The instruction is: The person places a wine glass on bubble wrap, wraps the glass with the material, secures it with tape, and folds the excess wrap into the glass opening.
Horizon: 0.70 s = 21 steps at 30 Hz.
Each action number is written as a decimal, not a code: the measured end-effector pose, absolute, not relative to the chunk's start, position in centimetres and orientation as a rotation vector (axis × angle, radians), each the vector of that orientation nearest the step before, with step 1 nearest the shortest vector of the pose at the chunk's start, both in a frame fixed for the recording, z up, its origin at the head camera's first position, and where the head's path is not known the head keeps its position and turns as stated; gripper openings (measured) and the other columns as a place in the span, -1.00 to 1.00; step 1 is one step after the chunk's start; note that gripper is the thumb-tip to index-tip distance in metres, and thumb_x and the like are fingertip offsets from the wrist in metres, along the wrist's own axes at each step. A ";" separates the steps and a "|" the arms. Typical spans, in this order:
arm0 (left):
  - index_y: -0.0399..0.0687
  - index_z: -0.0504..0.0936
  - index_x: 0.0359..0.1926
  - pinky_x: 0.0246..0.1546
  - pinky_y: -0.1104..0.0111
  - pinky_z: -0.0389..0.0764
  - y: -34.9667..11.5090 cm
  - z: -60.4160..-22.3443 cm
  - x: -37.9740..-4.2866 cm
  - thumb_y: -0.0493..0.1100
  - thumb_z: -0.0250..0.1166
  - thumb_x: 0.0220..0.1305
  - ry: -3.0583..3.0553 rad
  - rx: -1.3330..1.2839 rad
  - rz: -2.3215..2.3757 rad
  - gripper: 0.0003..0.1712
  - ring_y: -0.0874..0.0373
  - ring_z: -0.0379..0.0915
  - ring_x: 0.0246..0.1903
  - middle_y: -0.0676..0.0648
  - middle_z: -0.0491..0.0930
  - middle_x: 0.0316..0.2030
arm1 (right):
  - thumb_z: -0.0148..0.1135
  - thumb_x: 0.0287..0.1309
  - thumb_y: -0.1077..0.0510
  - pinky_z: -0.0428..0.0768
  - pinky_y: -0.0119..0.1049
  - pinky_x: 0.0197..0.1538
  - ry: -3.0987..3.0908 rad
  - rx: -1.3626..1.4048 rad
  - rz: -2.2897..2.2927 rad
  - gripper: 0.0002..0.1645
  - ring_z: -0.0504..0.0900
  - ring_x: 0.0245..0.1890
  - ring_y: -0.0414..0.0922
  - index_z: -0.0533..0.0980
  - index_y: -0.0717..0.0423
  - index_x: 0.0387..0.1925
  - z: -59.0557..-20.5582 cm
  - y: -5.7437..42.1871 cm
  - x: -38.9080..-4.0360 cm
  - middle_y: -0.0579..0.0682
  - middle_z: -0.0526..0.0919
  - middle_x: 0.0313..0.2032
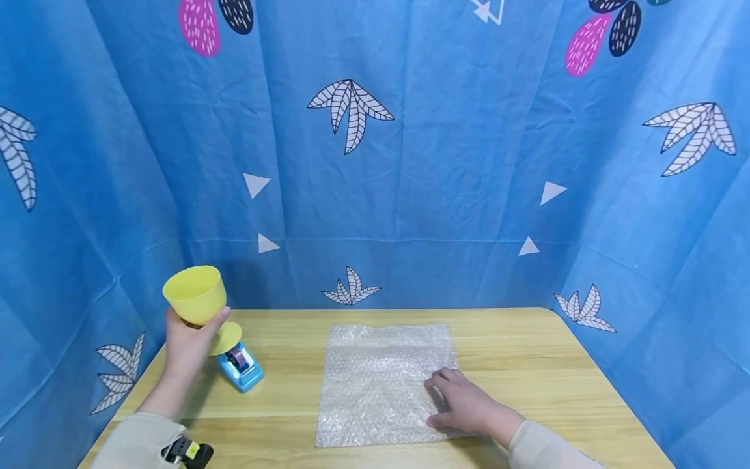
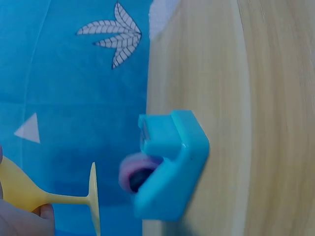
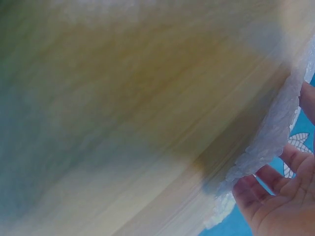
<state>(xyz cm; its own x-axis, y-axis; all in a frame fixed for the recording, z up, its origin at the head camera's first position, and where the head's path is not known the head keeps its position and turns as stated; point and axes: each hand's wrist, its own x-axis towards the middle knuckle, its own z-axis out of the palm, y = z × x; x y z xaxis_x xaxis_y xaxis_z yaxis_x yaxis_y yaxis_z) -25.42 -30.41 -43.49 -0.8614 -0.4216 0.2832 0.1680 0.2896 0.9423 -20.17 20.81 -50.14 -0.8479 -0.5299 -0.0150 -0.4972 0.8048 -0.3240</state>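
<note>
At the left, my left hand point(image 1: 189, 344) grips a yellow goblet point(image 1: 196, 296) just under its bowl, fingers around the stem. The goblet is raised and tilted, its mouth up and its round foot over the blue tape dispenser point(image 1: 241, 368). Seen from the left wrist, the yellow stem and foot point(image 2: 93, 199) extend sideways from the hand, beside the dispenser point(image 2: 172, 167). A sheet of bubble wrap point(image 1: 381, 384) lies flat on the table. My right hand point(image 1: 463, 400) rests on its right edge, thumb and fingers spread; the right wrist view shows the fingertips point(image 3: 241, 189) touching the wrap.
The wooden table point(image 1: 527, 365) has a rounded far right corner. A blue patterned curtain point(image 1: 445, 195) hangs behind it and along both sides. A roll of tape point(image 2: 138, 169) sits in the dispenser, close to the goblet's foot.
</note>
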 end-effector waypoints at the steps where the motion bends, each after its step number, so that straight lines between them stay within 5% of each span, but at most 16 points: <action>1: 0.30 0.08 0.46 0.41 0.07 0.23 -30.2 -43.3 -25.4 -0.04 0.46 0.23 -2.066 0.221 -1.638 -0.07 0.19 0.29 0.17 0.05 0.35 0.24 | 0.43 0.03 -0.26 0.44 0.09 0.29 2.884 -0.824 -0.473 -0.16 0.41 0.25 0.14 0.47 0.13 0.22 -50.2 20.8 -20.2 0.11 0.46 0.23; 13: 0.21 0.19 0.41 0.08 0.53 0.45 -27.4 -41.9 -25.0 -0.12 0.48 0.20 -2.051 0.106 -1.713 -0.13 0.23 0.37 0.09 0.12 0.43 0.13 | 0.44 0.06 -0.23 0.44 0.11 0.29 2.867 -0.821 -0.490 -0.20 0.41 0.25 0.15 0.47 0.13 0.22 -50.1 20.9 -20.3 0.10 0.46 0.22; 21: 0.17 0.15 0.42 -0.01 0.62 0.48 -25.5 -41.0 -24.3 -0.16 0.47 0.22 -2.077 -0.002 -1.731 -0.12 0.21 0.40 0.05 0.09 0.41 0.11 | 0.44 0.06 -0.23 0.43 0.12 0.29 2.858 -0.817 -0.507 -0.20 0.40 0.26 0.16 0.47 0.12 0.22 -50.1 20.9 -20.3 0.11 0.45 0.23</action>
<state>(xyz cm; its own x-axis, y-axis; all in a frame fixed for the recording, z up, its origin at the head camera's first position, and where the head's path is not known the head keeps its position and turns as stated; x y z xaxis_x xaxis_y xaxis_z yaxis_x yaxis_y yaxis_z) -24.29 -25.54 -41.05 -0.9055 -0.2706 0.3268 0.2726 0.2192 0.9368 -20.32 20.87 -50.14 -0.8456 -0.5330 -0.0290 -0.4905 0.7974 -0.3514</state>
